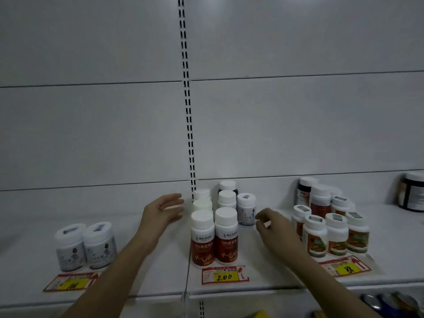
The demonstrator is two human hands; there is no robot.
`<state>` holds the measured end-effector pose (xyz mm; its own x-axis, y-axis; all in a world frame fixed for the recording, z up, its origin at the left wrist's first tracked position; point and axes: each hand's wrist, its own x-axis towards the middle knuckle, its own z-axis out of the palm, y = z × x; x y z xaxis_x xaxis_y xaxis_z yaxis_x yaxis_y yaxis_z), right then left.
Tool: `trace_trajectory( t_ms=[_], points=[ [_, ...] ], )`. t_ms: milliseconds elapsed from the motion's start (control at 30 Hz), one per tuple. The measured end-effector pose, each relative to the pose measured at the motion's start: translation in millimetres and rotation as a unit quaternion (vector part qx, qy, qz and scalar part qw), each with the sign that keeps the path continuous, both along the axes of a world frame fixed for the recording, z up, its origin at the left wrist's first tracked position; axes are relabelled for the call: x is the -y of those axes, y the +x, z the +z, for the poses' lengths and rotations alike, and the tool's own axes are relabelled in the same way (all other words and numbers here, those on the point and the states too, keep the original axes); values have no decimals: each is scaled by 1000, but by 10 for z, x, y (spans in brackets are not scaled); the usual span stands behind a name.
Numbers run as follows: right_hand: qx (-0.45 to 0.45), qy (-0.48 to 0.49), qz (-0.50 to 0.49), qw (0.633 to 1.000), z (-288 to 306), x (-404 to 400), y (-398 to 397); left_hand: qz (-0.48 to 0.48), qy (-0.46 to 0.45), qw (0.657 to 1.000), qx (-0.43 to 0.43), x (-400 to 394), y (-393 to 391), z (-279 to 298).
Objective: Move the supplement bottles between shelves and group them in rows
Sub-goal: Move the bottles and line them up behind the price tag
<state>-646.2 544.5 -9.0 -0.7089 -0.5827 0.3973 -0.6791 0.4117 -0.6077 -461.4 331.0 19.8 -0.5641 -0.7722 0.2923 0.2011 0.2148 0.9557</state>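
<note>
The left hand (164,213) hovers over the white shelf (146,267) with its fingers (176,203) straight and spread, holding nothing. Just to the right of those fingertips stands a cluster of white-capped supplement bottles: two red-labelled bottles (214,239) side by side at the front, with further white-capped bottles (226,198) lined up behind them toward the back panel.

The right hand (273,227) has its fingers (260,220) loosely curled, tips drawn together, gripping nothing that can be seen. Just beyond those fingertips, up and to the left, a grey-labelled bottle (246,210) stands upright, close to the hand but apart from it. To the right of the right hand a group of orange-and-green-labelled bottles (330,232) stands in rows, with darker bottles behind.

Well to the left of the left forearm, two squat grey-labelled jars (85,245) stand touching. Red-and-yellow price tags (224,275) lie flat on the shelf in front of each group. At the far right edge sits a large dark jar (413,193).
</note>
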Motion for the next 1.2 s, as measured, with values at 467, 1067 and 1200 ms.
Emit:
trace_trajectory(
  t_ms=[467, 1067, 1200],
  points=[
    [-4, 224, 178, 958, 1014, 877, -272, -184, -311, 875, 324, 467, -797, 598],
    [12, 59, 178, 982, 2221, 517, -272, -100, -269, 941, 180, 336, -562, 1831],
    [-17, 61, 166, 984, 2505, 431, -188, -109, -274, 943, 155, 177, -468, 2120]
  ],
)
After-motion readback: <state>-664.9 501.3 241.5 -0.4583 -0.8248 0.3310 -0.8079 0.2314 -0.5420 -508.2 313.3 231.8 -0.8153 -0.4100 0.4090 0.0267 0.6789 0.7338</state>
